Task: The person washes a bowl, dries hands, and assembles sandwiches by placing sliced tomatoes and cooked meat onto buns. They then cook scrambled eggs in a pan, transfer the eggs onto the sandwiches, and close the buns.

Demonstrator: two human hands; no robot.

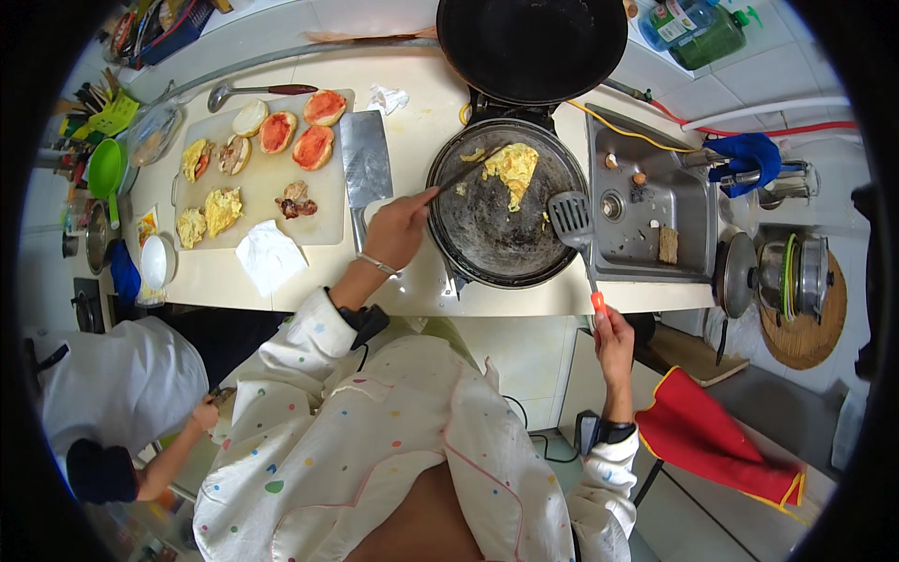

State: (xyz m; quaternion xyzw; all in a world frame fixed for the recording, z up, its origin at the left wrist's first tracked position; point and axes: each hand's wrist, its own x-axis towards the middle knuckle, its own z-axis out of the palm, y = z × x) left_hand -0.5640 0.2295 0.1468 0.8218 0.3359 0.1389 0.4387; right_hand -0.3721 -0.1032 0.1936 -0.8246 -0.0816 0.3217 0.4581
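My left hand (397, 228) grips a thin dark utensil (467, 173); whether it is chopsticks or a blade I cannot tell. Its far end reaches the cooked egg (514, 171) on the round black griddle (506, 242). In my right hand (614, 336) is the orange-red handle of a slotted metal turner (572, 216), its head over the griddle's right rim. Small egg scraps lie on the pan's surface. Left of it, a cleaver (365, 158) rests at the edge of a cutting board (263, 186) that holds sauced bun halves (312, 147), egg pieces (223, 211) and browned meat (296, 200).
Behind the griddle stands a large black pan (532, 49). The steel sink (650, 263) on the right contains eggshells and a sponge (668, 244). A white bowl (157, 261) and a paper towel (272, 256) are on the left. Another person (126, 386) stands at lower left.
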